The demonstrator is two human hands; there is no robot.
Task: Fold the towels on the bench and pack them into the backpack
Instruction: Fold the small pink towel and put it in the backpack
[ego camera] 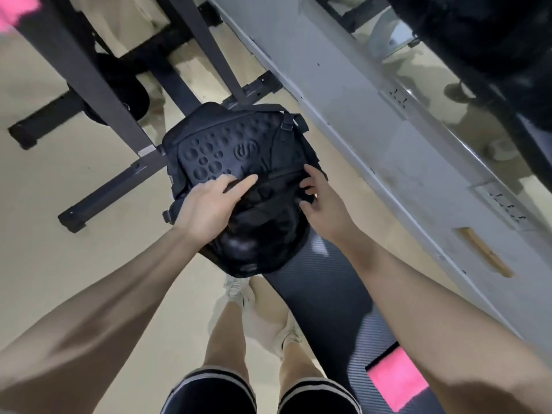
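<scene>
Dim indoor light, soft blur, wide-angle distortion

Backpack point(239, 162) on bench point(322, 282) end, towel point(394, 380) on its near part.

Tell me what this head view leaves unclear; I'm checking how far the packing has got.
- Backpack contents: the black fabric shows no view inside.
- Zipper state: too dark, partly covered by the left hand and right hand.
- Pink towel on the bench: the right forearm covers part of it, so its fold is unclear.
- Pink patch, top left: blurred, cut by the edge.
</scene>
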